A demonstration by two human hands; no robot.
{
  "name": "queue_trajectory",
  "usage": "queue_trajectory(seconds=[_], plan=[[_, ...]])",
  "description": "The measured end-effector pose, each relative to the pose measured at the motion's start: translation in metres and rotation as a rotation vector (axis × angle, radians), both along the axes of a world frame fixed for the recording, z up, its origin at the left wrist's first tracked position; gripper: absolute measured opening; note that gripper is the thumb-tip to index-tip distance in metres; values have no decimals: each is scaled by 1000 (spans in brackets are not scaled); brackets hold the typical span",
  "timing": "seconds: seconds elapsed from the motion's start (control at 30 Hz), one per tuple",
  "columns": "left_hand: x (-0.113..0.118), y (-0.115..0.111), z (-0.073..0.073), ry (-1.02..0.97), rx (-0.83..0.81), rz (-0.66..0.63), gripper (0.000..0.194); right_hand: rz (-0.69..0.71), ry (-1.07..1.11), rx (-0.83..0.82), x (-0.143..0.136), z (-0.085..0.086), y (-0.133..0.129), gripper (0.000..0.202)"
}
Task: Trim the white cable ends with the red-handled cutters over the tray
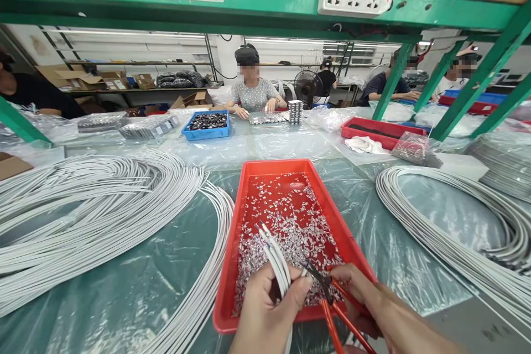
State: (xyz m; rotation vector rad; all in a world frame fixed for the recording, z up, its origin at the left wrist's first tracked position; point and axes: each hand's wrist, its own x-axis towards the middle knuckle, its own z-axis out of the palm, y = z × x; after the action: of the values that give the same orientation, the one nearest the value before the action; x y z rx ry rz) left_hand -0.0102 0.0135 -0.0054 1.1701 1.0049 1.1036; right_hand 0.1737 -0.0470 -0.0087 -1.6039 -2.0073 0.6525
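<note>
My left hand (269, 301) is closed round several white cables (279, 260), whose tips stick up with thin coloured wire ends. One cable end is pinched between its thumb and forefinger. Red-handled cutting pliers (327, 287) are in my right hand (373, 301), their dark jaws touching or right beside that pinched end. Both hands are over the near part of a red tray (305, 164), which holds a lot of small silvery scraps (290, 227).
Coiled white cables (166, 221) cover the left side, and another coil (415, 215) lies at right. Beyond are a blue bin (207, 134) and a red bin (385, 141). A green shelf frame (265, 5) crosses above. Several people sit farther off, one person (253, 91) straight across.
</note>
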Motion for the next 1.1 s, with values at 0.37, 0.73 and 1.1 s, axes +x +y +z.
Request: queue_trajectory(seconds=[0.37, 0.73, 1.1], plan=[[-8, 5, 5, -440, -107, -43, 32, -184, 541, -22, -17, 13, 35, 17], [-7, -2, 7, -32, -14, -185, 41, -32, 625, 524, -44, 18, 42, 12], [-9, -2, 8, -53, -111, -364, 42, 149, 317, 558, -33, 20, 39, 15]])
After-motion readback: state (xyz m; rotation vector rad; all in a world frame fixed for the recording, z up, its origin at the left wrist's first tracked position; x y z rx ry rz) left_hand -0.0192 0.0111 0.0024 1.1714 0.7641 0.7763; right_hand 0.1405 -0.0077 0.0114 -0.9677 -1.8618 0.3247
